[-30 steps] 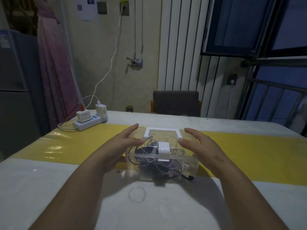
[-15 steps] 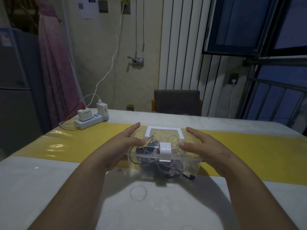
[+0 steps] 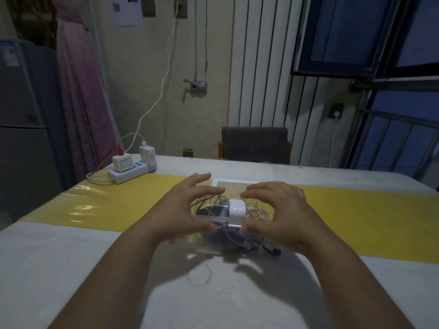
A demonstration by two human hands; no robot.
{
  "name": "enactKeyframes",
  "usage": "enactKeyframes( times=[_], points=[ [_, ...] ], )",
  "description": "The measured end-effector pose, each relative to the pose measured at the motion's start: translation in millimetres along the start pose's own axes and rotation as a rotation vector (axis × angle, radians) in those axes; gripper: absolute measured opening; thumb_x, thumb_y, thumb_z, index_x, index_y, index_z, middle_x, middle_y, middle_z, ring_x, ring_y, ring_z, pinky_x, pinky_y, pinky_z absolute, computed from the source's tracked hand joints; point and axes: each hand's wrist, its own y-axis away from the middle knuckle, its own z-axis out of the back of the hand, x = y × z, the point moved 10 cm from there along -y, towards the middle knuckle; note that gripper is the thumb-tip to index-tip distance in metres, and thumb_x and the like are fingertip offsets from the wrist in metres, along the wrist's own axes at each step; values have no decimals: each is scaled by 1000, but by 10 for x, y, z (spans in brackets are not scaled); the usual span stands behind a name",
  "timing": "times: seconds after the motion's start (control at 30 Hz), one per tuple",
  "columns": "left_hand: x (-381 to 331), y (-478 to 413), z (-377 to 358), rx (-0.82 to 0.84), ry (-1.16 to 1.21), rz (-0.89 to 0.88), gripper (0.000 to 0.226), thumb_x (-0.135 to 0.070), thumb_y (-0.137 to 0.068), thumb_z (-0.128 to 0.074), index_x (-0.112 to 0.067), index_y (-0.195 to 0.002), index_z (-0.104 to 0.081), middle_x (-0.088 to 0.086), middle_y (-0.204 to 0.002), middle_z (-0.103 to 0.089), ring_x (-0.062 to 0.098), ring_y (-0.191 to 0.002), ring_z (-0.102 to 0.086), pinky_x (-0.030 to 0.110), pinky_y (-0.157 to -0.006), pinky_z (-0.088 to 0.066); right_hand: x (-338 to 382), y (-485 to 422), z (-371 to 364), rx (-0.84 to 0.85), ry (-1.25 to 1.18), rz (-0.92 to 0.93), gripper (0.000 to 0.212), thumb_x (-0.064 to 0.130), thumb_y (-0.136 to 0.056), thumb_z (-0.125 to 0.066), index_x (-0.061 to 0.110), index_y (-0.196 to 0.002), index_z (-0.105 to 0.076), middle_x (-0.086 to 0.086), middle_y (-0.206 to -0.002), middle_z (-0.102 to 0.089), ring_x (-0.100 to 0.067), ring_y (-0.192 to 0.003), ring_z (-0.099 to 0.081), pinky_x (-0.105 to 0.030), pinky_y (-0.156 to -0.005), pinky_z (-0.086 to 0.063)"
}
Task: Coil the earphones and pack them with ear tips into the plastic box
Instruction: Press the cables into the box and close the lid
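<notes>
Both hands are on the clear plastic box (image 3: 231,224) now. The left hand (image 3: 187,210) grips the box's left end, fingers curved over the top and thumb low on the near side. The right hand (image 3: 278,214) does the same on the right end, thumb pressing close to the white latch (image 3: 236,213), which sits between the two hands. So both hands are closed around the box, not wide.

Inside the box I see the earphones (image 3: 213,210) as a loose tangle of thin wires w/ some dark parts; it is not a neat coil. One black end (image 3: 273,251) sticks out below the right hand, near the box's bottom edge, and seems to lie outside. Ear tips I cannot tell apart from the rest.

I think the step is to close or clip the lid. To do it well: press evenly w/ both hands, keep thumbs under the latch so it snaps, and first push that stray end back in, otherwise the wire can get pinched in the seam.

Behind the hands lies a flat white-framed piece (image 3: 235,182), maybe a lid or insert. The table (image 3: 71,269) is pale w/ a yellow strip (image 3: 368,210) under a glossy cover, so the box can slide. Far left of the left hand is a power strip (image 3: 133,172) w/ chargers. Beyond the table: a chair (image 3: 254,146), a radiator, a dark window; the room is dim.
</notes>
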Motion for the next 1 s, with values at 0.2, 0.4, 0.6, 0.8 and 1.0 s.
enactKeyframes(
  times=[0.2,0.4,0.6,0.8,1.0],
  points=[
    [-45,4,44,-78,-34,-48,69,-35,-65,-87,-57,-121,-54,-26,-142,-43,1,-145,-19,38,-115,-30,183,19,54,-80,149,106,60,52,-68,-78,43,-124,-61,23,-127,-57,-7,-118,-49,-22,-90,-25],
    [-40,15,47,-96,-9,-81,66,-36,-65,-87,-60,-117,-54,-28,-137,-45,3,-145,-20,38,-115,-30,259,74,145,-237,169,152,49,44,-59,-72,34,-106,-74,17,-103,-73,-14,-86,-68,-26,-68,-50],
    [-39,9,45,-138,-61,-109,64,-45,-65,-85,-58,-120,-55,-29,-135,-46,5,-144,-24,41,-112,-34,197,68,166,-187,110,68,48,44,-62,-75,38,-109,-72,17,-106,-73,-15,-98,-67,-30,-77,-51],
    [-5,-17,-11,-69,-42,-73,66,-62,-57,-78,-57,-118,-56,-27,-140,-44,1,-144,-21,36,-114,-29,182,38,81,-100,122,79,46,46,-68,-72,39,-114,-69,23,-114,-66,-7,-103,-58,-22,-78,-39],
    [198,-29,-21,-164,575,146,22,-35,-84,-68,-33,-105,-75,-16,-150,-37,5,-135,-37,40,-113,-33,115,16,102,-189,-117,57,34,56,-77,-56,34,-94,-76,25,-98,-66,-4,-97,-57,-28,-87,-43]
  ],
)
